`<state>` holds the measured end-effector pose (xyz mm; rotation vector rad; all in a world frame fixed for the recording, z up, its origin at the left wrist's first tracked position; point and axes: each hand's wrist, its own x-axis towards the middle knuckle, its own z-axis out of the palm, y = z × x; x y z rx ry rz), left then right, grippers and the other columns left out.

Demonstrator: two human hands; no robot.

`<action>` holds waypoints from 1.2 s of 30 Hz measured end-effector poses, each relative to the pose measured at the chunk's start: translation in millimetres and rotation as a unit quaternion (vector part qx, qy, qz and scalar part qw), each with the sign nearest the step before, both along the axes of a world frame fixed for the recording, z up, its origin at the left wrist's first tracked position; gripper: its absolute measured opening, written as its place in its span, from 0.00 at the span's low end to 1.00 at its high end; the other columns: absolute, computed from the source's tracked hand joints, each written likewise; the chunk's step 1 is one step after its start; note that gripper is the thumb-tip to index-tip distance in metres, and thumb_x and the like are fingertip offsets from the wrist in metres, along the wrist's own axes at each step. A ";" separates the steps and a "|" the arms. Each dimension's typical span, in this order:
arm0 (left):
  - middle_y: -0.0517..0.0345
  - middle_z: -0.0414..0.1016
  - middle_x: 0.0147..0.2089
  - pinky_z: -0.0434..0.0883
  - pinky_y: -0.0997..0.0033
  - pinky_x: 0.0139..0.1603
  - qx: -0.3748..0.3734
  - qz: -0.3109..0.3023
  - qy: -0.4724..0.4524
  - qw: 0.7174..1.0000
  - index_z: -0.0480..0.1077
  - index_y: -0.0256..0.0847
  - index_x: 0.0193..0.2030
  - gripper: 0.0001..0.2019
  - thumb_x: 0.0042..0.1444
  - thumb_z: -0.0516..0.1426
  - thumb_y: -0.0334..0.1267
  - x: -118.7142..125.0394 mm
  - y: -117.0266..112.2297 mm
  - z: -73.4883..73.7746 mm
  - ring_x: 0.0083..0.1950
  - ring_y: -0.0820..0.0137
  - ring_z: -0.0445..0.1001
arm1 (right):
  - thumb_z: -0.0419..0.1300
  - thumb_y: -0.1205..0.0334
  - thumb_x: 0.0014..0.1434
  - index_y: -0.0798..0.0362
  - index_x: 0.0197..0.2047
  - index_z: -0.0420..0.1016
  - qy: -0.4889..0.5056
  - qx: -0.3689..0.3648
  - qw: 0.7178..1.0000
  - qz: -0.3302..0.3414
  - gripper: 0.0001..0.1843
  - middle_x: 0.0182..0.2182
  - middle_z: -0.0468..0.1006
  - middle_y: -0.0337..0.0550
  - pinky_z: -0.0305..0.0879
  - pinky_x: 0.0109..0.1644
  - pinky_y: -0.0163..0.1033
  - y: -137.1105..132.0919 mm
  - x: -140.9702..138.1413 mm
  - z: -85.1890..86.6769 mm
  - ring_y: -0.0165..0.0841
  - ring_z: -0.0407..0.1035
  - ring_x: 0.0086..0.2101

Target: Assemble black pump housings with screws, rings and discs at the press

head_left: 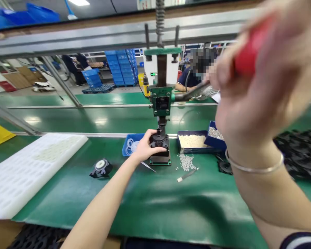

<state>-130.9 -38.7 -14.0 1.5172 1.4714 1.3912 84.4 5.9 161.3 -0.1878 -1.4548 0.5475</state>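
A green hand press (162, 112) stands mid-table, with a spring on top and a lever (188, 95) reaching right. My left hand (145, 148) has its thumb and fingers around a black plastic part (159, 141) on the press base, below the ram. Up close at the right, my right hand (272, 79) is wrapped around the lever's red handle (250, 52), blurred by motion. Tweezers (148, 167) lie beside the base, and another pair (188, 174) rests near a scatter of small white pieces (186, 162). Left of my forearm sits a black part with a white wheel (101, 166).
Behind my left hand is a blue bin (124, 151) of clear rings. Bins of cream pieces (194, 141) and metal pieces (214, 132) stand right of the press. A white slotted tray (18, 176) lies left, a black parts pile (300, 152) right. A person (189, 77) sits opposite.
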 end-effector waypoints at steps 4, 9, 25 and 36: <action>0.52 0.69 0.60 0.67 0.58 0.64 -0.020 -0.002 -0.018 1.000 0.62 0.46 0.53 0.34 0.40 0.73 0.42 18.5 -61.6 -27.6 0.61 0.59 0.72 | 0.53 0.70 0.67 0.61 0.48 0.67 -0.038 0.153 0.980 0.119 0.07 0.39 0.73 0.40 0.70 0.47 0.34 60.4 -16.5 38.2 0.27 0.73 0.44; 0.49 0.68 0.61 0.65 0.50 0.67 -0.116 -0.041 0.043 0.991 0.63 0.48 0.54 0.30 0.47 0.70 0.45 45.9 -119.5 -90.8 0.64 0.56 0.69 | 0.58 0.74 0.64 0.52 0.49 0.68 -0.142 0.040 0.985 0.091 0.12 0.46 0.76 0.43 0.72 0.53 0.37 72.1 -8.4 -11.9 0.30 0.73 0.48; 0.33 0.62 0.61 0.73 0.53 0.59 0.099 -0.045 0.245 0.963 0.54 0.38 0.62 0.26 0.59 0.57 0.30 80.4 -107.4 -111.3 0.64 0.55 0.69 | 0.64 0.66 0.54 0.58 0.26 0.82 -0.648 -0.213 0.675 -0.282 0.07 0.28 0.82 0.54 0.67 0.38 0.41 161.6 129.9 -144.2 0.44 0.77 0.32; 0.30 0.58 0.64 0.73 0.52 0.59 0.091 -0.060 0.260 0.960 0.51 0.38 0.64 0.29 0.58 0.56 0.29 94.9 -104.2 -122.4 0.66 0.53 0.67 | 0.62 0.56 0.55 0.56 0.28 0.80 -0.572 -0.306 0.725 -0.230 0.12 0.21 0.78 0.43 0.62 0.30 0.35 176.5 145.9 -165.8 0.33 0.70 0.23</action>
